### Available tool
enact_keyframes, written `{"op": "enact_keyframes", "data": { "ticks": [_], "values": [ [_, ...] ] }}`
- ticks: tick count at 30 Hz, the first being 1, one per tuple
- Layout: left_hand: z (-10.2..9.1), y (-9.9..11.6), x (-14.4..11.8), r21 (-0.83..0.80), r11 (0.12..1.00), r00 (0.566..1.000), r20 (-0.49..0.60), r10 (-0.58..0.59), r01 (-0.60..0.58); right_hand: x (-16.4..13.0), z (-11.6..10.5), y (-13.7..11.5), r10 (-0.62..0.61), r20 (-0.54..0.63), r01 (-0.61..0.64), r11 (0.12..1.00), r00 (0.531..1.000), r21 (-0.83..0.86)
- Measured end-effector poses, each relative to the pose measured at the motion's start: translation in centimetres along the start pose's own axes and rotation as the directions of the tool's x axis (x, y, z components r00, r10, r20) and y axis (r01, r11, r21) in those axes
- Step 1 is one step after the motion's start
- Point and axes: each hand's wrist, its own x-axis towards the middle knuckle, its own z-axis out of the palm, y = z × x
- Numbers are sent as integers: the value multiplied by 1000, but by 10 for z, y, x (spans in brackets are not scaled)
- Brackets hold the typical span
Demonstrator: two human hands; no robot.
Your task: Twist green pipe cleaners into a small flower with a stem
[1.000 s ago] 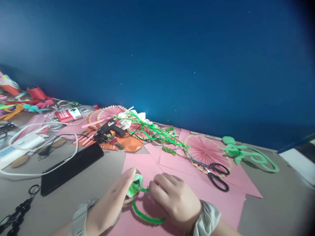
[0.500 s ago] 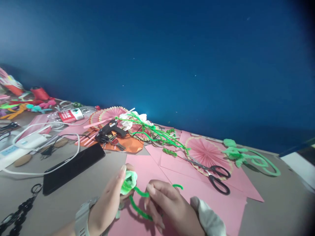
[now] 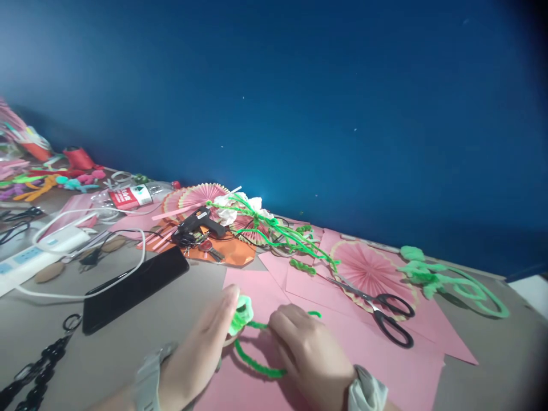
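My left hand (image 3: pixel 205 342) is closed round a light green fuzzy flower cup (image 3: pixel 243 313) that looks made of pipe cleaners. Bright green pipe cleaner (image 3: pixel 259 365) strands run from beneath it towards my right hand (image 3: pixel 306 348). That hand is closed on these strands, its back turned up, so the fingertips are hidden. A short green end sticks out beyond its knuckles. Both hands are above pink paper sheets (image 3: pixel 363 365). Black-handled scissors (image 3: pixel 381 311) lie to the right of my right hand.
A black phone (image 3: pixel 137 291) and power strip (image 3: pixel 43 254) lie left. Behind are a glue gun (image 3: pixel 199 225) on an orange sheet, pleated pink paper fans (image 3: pixel 368 262) and green pipe cleaner stems (image 3: pixel 299 245). Green pipe cleaner pieces (image 3: pixel 428 271) lie right, below the blue wall (image 3: pixel 299 103).
My right hand has turned over, its back now facing up, still on the green strands. The flower in my left hand has tilted. The whole view has shifted slightly.
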Motion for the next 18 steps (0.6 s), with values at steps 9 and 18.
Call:
{"op": "enact_keyframes", "data": {
  "ticks": [9, 18],
  "values": [
    [3, -1, -2, -45, 998, 999, 24, -45, 46, 5, -5, -14, 267, 365, -441, 341, 892, 830],
    [13, 1, 7, -365, 822, 880, 364, -305, 436, 2, 3, -13, 211, 22, -133, 528, 977, 839]
  ]
}}
